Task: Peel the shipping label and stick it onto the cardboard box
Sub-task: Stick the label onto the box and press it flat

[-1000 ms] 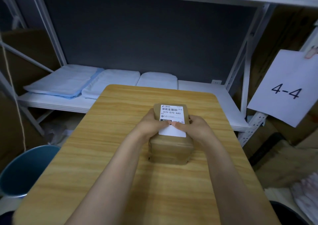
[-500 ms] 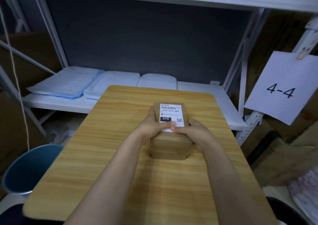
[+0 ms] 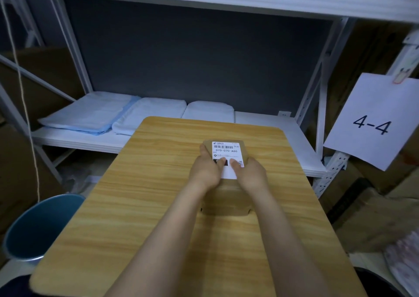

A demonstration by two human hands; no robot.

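Note:
A small brown cardboard box [image 3: 224,200] stands on the wooden table [image 3: 158,206]. A white shipping label [image 3: 226,149] with a barcode and "070-070-A80" lies flat on the box's top. My left hand [image 3: 207,172] clasps the box's left side, thumb resting on the label's lower part. My right hand [image 3: 249,175] clasps the right side, its thumb also pressing on the label. The hands cover the label's lower half in part.
A white metal shelf [image 3: 260,124] behind the table carries folded pale blue and white cloths [image 3: 127,115]. A blue bin [image 3: 38,226] stands on the floor at the left. A paper sign reading "4-4" [image 3: 374,122] hangs at the right, above brown cartons.
Both thumbs have slid further up the label, from its bottom edge toward its middle. The box and hands sit slightly farther from me in the view.

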